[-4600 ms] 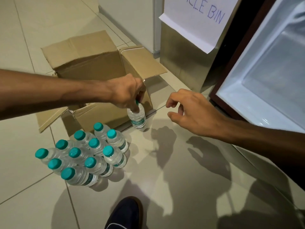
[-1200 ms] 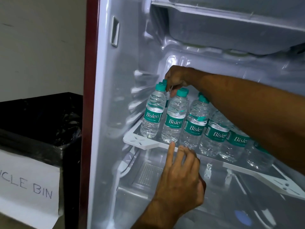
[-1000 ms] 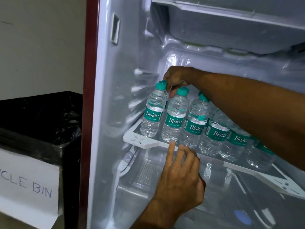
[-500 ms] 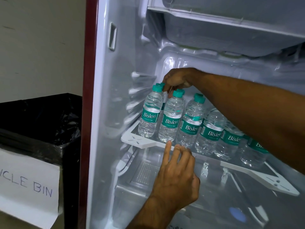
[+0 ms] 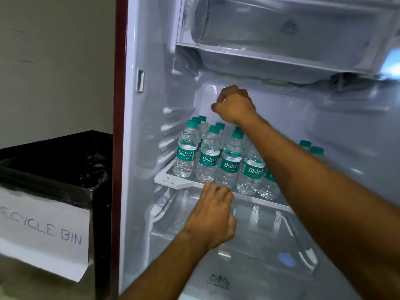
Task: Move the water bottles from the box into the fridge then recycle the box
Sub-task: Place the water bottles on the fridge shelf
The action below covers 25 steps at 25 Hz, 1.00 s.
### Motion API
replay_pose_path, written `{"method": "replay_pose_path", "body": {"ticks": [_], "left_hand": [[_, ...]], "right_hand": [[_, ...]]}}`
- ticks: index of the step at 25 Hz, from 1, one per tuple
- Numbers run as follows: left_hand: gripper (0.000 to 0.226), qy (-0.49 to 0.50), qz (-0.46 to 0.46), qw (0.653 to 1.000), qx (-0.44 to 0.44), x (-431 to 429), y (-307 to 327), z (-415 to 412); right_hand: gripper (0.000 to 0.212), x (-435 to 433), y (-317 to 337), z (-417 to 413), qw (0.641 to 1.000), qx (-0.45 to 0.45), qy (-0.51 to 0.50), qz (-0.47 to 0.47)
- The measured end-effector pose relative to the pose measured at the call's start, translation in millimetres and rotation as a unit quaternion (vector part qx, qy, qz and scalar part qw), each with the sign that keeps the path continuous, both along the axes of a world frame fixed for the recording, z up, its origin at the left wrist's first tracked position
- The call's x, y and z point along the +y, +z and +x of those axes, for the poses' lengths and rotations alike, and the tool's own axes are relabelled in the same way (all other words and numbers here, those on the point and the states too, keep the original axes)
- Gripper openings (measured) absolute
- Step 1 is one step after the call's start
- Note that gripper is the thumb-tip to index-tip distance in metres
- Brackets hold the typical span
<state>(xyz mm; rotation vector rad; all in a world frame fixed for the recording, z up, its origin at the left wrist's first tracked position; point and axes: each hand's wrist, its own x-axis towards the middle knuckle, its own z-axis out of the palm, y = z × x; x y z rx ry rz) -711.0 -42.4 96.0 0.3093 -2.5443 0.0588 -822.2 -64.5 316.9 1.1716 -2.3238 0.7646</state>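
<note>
Several water bottles [image 5: 208,156], right hand [image 5: 234,105] above

Right hand [image 5: 234,106] raised on an outstretched arm, fingers curled. Left hand [image 5: 213,215] reaches forward below it, fingers straight.

Both forearms [image 5: 303,169] are bare and slim as far as they show; the left hand [image 5: 213,215] and the right hand [image 5: 234,106] are bare too.

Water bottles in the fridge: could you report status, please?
Left hand open at shelf edge. Right hand curled, empty, above upright Bisleri bottles. Nothing blocking.
</note>
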Motion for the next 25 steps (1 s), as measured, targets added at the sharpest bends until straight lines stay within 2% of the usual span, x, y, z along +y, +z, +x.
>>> {"method": "replay_pose_path", "body": {"ticks": [2,4,11,14,20,25], "left_hand": [[0.062,0.011,-0.018,0.998,-0.059,-0.8,10.3,10.2],[0.071,0.016,-0.055,0.995,-0.082,-1.0,14.3,23.7],[0.065,0.000,-0.094,0.994,-0.047,-10.5,9.0,124.1],[0.060,0.013,-0.095,0.992,-0.076,-14.8,4.3,185.2],[0.070,0.125,-0.049,0.965,-0.223,-2.0,-17.7,316.8],[0.068,0.213,0.050,0.927,-0.303,21.7,-63.4,419.7]], "right_hand": [[0.017,24.6,-25.2,28.6,0.995,0.043,0.016,-0.090],[0.016,47.5,-52.5,57.8,0.986,0.068,0.047,-0.148],[0.012,87.8,-124.3,131.4,0.958,0.055,0.176,-0.219],[0.014,89.5,-155.3,166.6,0.952,0.021,0.246,-0.181],[0.014,96.9,-219.9,236.6,0.923,-0.008,0.378,-0.078],[0.013,106.3,-285.3,300.1,0.870,-0.017,0.490,0.040]]}}
